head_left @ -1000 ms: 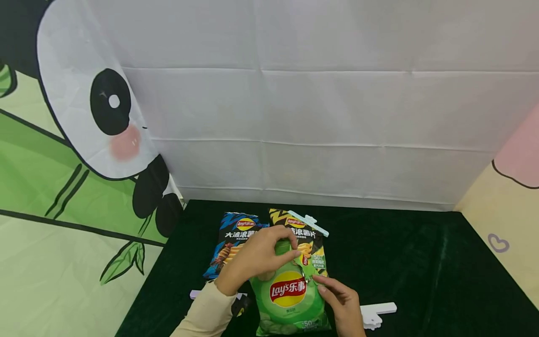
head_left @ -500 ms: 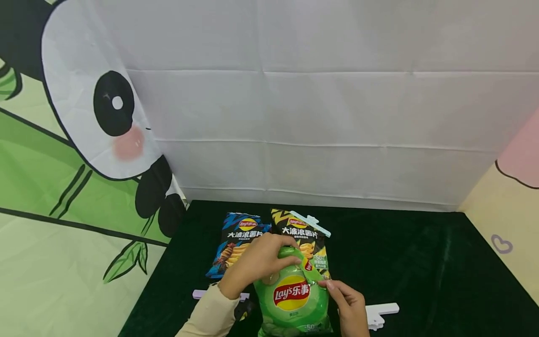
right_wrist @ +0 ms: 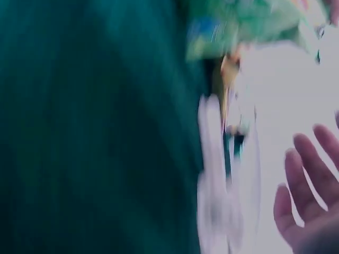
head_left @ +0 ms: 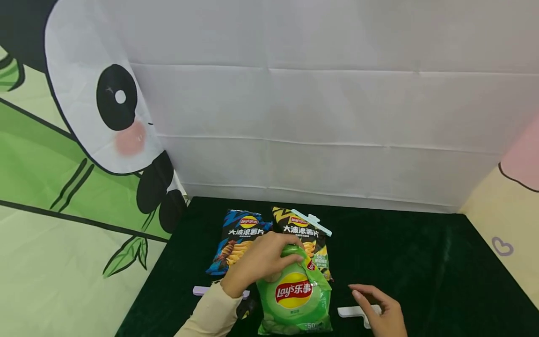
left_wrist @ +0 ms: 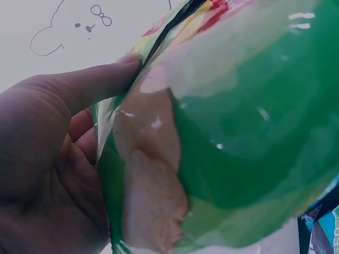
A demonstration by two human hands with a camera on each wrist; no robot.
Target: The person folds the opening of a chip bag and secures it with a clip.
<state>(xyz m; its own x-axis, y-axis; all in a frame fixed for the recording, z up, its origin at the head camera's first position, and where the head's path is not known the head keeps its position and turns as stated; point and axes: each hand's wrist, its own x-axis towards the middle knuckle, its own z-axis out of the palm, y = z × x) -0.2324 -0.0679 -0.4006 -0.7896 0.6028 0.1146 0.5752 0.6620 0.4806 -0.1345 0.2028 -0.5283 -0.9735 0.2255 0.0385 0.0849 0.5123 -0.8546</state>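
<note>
My left hand (head_left: 263, 260) grips the top of a green Lay's chip bag (head_left: 294, 304), whose upper edge is folded over. In the left wrist view, the thumb of that hand (left_wrist: 53, 127) presses the fold of the bag (left_wrist: 249, 121), and its other fingers are partly hidden behind it. To the right of the bag, my right hand (head_left: 381, 309) hovers over a white sealing clip (head_left: 350, 312), fingers loosely bent and holding nothing. The right wrist view is blurred; there the white clip (right_wrist: 214, 196) lies apart from the spread fingers of the hand (right_wrist: 310, 185).
Behind the green bag lie a blue chip bag (head_left: 236, 243) and a black-and-yellow one (head_left: 294, 229) with a light blue clip (head_left: 311, 222) across its corner. A purple clip (head_left: 200, 290) is partly covered by the left arm. Dark green cloth (head_left: 404, 252) covers the table.
My right hand has let go of the green bag's folded edge and moved right, over the white clip. The left hand keeps its grip on the bag. The clip appears turned or shifted left.
</note>
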